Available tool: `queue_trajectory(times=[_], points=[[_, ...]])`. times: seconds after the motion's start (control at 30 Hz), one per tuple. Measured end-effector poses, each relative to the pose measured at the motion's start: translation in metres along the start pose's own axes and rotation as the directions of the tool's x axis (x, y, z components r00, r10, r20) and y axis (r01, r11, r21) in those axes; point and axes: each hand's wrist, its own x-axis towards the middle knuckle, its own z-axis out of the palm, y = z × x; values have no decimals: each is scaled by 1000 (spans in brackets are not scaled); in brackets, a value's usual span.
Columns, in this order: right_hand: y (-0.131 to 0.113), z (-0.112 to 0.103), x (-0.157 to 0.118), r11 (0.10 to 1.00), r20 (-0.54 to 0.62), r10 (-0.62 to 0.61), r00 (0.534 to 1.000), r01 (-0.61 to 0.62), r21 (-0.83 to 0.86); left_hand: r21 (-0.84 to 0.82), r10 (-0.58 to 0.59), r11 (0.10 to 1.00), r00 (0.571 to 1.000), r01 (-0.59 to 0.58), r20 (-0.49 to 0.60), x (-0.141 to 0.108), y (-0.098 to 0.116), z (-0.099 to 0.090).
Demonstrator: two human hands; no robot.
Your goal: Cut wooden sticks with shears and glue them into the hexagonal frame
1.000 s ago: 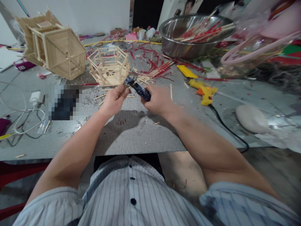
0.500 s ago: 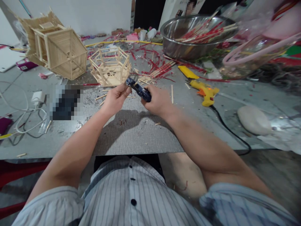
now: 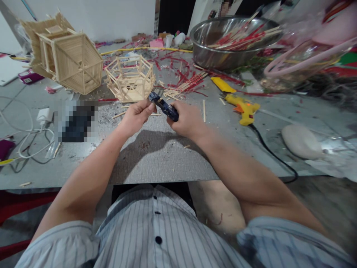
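My right hand (image 3: 184, 118) is wrapped round a dark blue hand tool (image 3: 167, 108), whose head points up and left. The fingers of my left hand (image 3: 138, 114) are pinched together at the tool's head; what they hold is too small to make out. Just behind my left hand stands an open six-sided frame of thin wooden sticks (image 3: 131, 80). A larger stick-built model (image 3: 79, 65) lies tilted at the back left. Short loose sticks (image 3: 204, 111) lie around both hands.
A yellow glue gun (image 3: 243, 108) with a black cord lies to the right, near a steel basin (image 3: 223, 56) of red and plain sticks. A white charger (image 3: 44, 116) with cables is at the left. A pale rounded object (image 3: 301, 140) sits far right.
The tool has closed slightly in my right hand. Otherwise both hands keep nearly the same place.
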Motion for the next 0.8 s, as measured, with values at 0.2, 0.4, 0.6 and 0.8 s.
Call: queue_trajectory(times=[0.2, 0.4, 0.6, 0.8], points=[[1, 3, 1, 1000, 9, 10, 1000, -10, -14, 20, 22, 1000, 999, -21, -30, 1, -4, 0], [-1, 1, 3, 998, 42, 49, 998, -47, -51, 144, 78, 988, 990, -60, -118, -1, -12, 5], [-3, 3, 2, 998, 18, 51, 999, -51, -29, 307, 114, 951, 946, -16, -304, -7, -19, 15], [0, 4, 0, 1000, -8, 9, 1000, -9, -10, 192, 104, 979, 974, -65, -202, -4, -10, 13]])
